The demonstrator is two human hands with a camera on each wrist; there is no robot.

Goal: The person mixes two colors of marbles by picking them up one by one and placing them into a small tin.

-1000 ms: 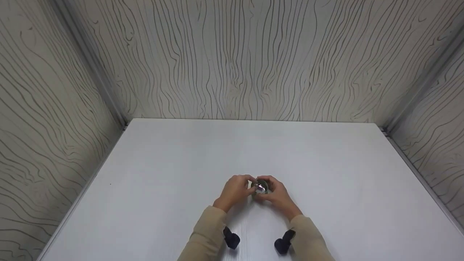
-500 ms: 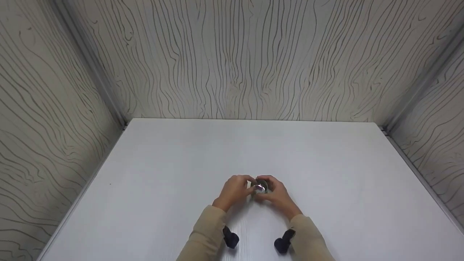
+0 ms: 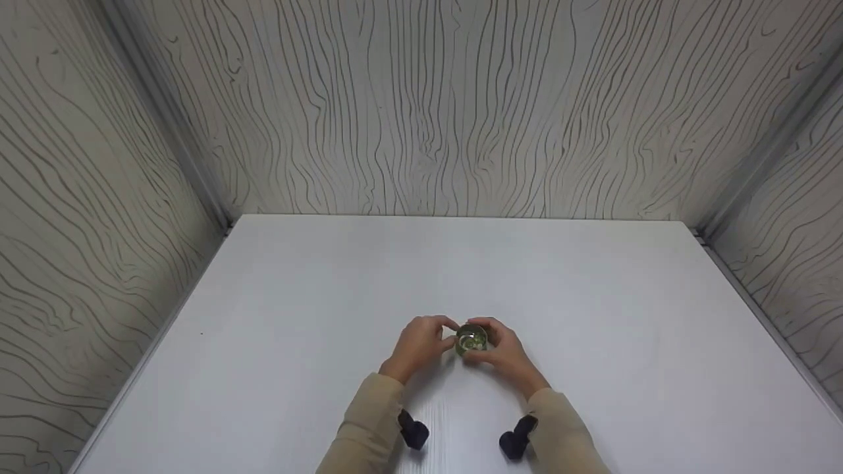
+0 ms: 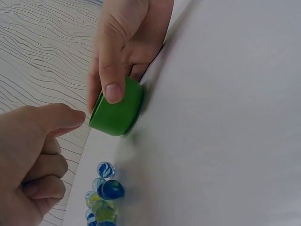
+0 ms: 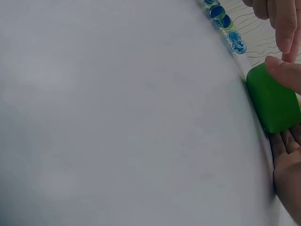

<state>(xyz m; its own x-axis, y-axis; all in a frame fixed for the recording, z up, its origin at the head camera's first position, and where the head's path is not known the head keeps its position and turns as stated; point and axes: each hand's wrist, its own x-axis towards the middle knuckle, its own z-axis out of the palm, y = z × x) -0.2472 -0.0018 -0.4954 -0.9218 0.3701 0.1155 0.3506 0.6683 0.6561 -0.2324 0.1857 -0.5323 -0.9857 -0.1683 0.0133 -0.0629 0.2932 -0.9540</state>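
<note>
My right hand [image 3: 507, 352] grips a small round green cup [image 3: 471, 340], thumb on the near side and fingers around the back. The glossy opening faces the head camera. In the left wrist view, the right thumb [image 4: 113, 92] presses on the side of the green cup [image 4: 117, 110], held low against the white surface. My left hand [image 3: 421, 342] is at the cup's left side, thumb and index tips right at its edge and a gap between them. Blue and yellow glass marbles [image 4: 104, 195] lie beside the cup in the left wrist view.
A broad white tabletop [image 3: 329, 276] extends around the hands. Wood-grain patterned panels [image 3: 421, 105] enclose it at the back and sides. Dark knobbed devices [image 3: 415, 434] stick out from both beige sleeves [image 3: 362, 421]. More marbles [image 5: 225, 23] show in the right wrist view.
My left hand has drawn slightly left, off the front of the cup. The cup's opening, bright and silvery before, now looks green. My right hand has hardly moved.
</note>
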